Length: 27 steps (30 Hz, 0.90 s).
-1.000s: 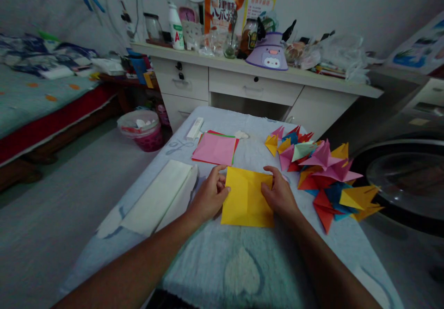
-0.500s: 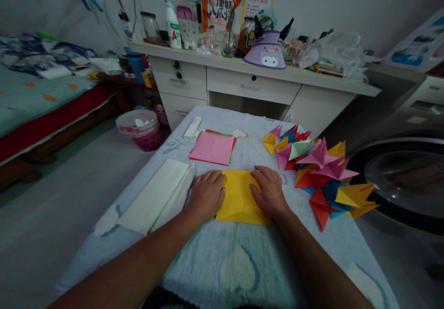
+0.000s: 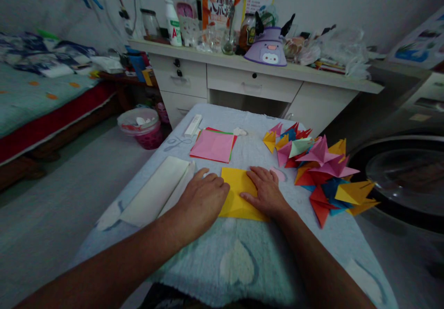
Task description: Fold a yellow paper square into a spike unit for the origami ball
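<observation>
A yellow paper sheet (image 3: 239, 206) with faint creases lies flat on the cloth-covered table in front of me. My right hand (image 3: 264, 189) rests on its right side, fingers spread and palm down. At the left edge is my left hand (image 3: 204, 197), its fingers curled in with the fingertips against the paper; its thumb is hidden beneath. Just beyond the sheet lies a stack of square papers (image 3: 212, 145), pink on top, with red and green edges showing. Folded paper pieces (image 3: 321, 161) in several colours are bunched to the right.
A folded white cloth or paper (image 3: 156, 191) lies left of my left hand. A small white stick-like object (image 3: 193, 125) is near the far left corner of the table (image 3: 239, 262). Behind stands a cluttered white desk (image 3: 249, 80); a pink bin (image 3: 147, 133) is on the floor.
My left hand has turned and curled its fingers at the paper's left edge, where it lay flatter before. My right hand has shifted slightly inward, its fingers more spread.
</observation>
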Each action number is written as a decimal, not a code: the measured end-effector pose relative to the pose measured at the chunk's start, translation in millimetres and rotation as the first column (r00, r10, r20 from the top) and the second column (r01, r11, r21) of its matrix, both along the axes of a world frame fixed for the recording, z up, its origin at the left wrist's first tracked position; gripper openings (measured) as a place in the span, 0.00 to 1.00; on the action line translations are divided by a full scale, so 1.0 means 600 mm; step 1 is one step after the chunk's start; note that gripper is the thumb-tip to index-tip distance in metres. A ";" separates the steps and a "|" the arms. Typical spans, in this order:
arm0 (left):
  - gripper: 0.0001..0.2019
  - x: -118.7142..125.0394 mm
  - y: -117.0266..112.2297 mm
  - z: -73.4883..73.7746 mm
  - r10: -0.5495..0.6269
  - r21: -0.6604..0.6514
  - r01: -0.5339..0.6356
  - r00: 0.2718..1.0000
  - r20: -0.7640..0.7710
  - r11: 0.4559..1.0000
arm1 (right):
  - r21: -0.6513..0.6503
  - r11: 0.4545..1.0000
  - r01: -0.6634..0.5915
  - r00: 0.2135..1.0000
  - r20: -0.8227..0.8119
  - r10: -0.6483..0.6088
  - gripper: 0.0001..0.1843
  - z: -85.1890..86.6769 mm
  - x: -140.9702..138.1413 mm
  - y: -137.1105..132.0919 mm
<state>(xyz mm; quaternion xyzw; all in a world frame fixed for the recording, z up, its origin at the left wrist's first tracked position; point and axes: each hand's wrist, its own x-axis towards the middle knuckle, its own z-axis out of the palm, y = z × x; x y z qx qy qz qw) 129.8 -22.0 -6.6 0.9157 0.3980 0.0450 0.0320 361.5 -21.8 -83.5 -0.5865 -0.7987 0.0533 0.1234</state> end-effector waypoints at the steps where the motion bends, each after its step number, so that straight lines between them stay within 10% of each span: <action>1: 0.09 -0.003 0.019 0.004 0.013 0.023 -0.013 1.000 -0.006 1.000 | -0.008 1.000 0.001 1.000 0.001 -0.001 0.38 0.001 -0.001 0.000; 9: 0.19 -0.008 0.177 -0.072 0.059 0.102 -0.064 0.997 0.055 0.993 | -0.018 1.000 -0.008 1.000 -0.014 0.008 0.38 0.005 -0.001 0.001; 27: 0.17 -0.015 0.207 -0.120 0.301 -0.085 -0.291 0.871 0.388 0.953 | -0.045 0.999 -0.010 1.000 -0.028 0.008 0.38 0.010 -0.001 0.002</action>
